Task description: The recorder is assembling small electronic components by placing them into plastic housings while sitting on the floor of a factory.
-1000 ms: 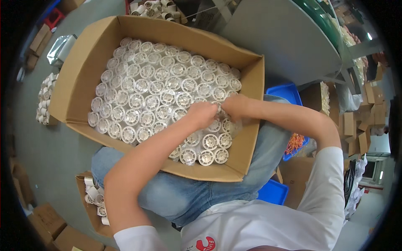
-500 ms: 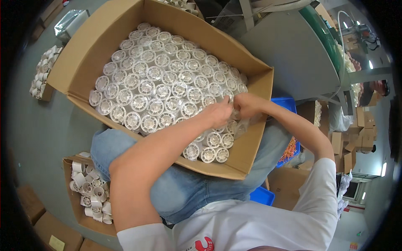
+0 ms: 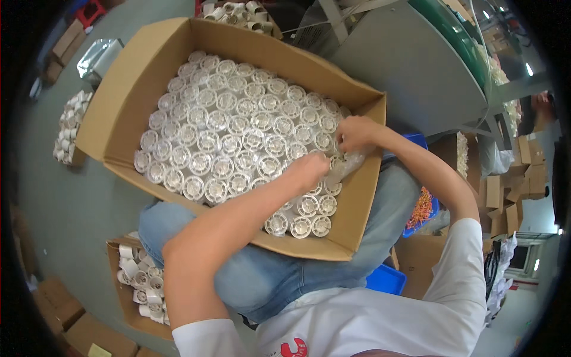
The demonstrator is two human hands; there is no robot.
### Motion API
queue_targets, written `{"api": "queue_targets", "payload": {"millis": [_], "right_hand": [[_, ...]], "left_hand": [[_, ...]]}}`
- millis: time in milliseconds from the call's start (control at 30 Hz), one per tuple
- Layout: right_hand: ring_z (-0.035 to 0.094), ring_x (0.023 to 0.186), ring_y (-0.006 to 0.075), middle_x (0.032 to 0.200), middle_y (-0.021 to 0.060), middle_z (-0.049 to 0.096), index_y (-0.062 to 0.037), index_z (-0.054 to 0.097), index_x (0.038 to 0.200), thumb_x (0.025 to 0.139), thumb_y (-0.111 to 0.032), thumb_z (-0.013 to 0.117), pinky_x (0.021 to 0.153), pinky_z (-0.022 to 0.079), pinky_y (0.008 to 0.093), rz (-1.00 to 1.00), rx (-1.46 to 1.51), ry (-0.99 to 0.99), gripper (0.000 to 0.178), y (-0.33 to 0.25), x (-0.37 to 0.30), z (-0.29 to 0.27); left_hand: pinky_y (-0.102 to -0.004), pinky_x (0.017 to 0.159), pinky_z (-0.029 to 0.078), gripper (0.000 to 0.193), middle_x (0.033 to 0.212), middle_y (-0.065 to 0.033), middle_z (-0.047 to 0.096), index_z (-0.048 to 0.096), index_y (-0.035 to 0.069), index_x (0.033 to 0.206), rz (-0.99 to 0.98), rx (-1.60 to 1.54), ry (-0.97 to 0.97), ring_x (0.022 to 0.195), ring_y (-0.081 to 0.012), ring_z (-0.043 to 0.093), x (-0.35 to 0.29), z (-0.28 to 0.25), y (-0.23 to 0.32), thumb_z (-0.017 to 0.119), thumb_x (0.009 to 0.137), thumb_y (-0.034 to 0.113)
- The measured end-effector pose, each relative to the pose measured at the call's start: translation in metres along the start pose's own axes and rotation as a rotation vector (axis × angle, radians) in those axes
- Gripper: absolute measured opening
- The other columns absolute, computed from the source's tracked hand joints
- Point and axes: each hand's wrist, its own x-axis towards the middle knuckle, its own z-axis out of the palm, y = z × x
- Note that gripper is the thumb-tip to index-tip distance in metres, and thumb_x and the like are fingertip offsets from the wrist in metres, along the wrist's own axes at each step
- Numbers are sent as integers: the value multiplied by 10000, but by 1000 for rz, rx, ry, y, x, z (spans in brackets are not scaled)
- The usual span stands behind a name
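A large open cardboard carton (image 3: 137, 89) rests across my lap, filled with rows of round white spool-like parts (image 3: 238, 125) in clear plastic. My left hand (image 3: 310, 169) reaches in over the near rows. Its fingers are curled in a pinch at the edge of a loose clear plastic bag (image 3: 351, 164). Just beyond, by the right wall, my right hand (image 3: 358, 134) is closed with its fingertips down on the same plastic. A round white part shows between the two hands. The exact grip of each fingertip is hidden.
To my left stands a smaller carton (image 3: 119, 279) of loose white cylindrical parts. Another box of such parts (image 3: 238, 15) lies beyond the big carton. A grey machine panel (image 3: 410, 65) rises at the far right. Blue bins (image 3: 386, 279) sit by my right leg.
My hands have drawn apart: the right one is farther up and right, the left slightly nearer to me. The whole view has shifted a little.
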Motion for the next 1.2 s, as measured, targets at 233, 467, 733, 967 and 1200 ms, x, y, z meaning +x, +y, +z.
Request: {"api": "queue_targets", "payload": {"millis": [233,467,733,967,1200], "right_hand": [[666,810,367,823,207,675,-13,696,810,651,-111,630,677,538,448,-183,-110,99,198,7,27,43],[637,700,365,752,210,662,14,682,737,596,-73,591,621,485,448,-288,52,14,189,0,17,18],[512,518,241,591,188,595,25,653,654,514,-146,644,502,399,424,-233,532,288,221,19,18,-2],[651,835,347,841,168,676,-17,653,822,648,-102,573,704,507,431,195,355,560,209,33,4,-28],[670,923,292,957,142,696,-41,702,943,640,-264,751,771,530,422,157,-21,128,379,21,18,1]], "left_hand": [[-507,662,500,163,806,-241,634,566,33,1006,26,-107,148,762,-432,618,10,4,-4,522,867,107],[-508,670,504,234,779,-242,645,601,44,983,-222,153,-20,737,-422,630,41,-1,-19,537,879,244],[-482,753,497,283,905,-209,663,651,89,991,-282,122,-22,887,-390,637,44,-2,-20,572,762,237],[-501,778,481,376,1007,-228,612,546,25,1041,-207,202,-38,930,-409,603,49,-8,-15,656,718,182],[-448,774,482,457,1028,-219,569,490,8,1051,-137,-152,125,904,-385,608,48,11,-19,718,669,110]]}}
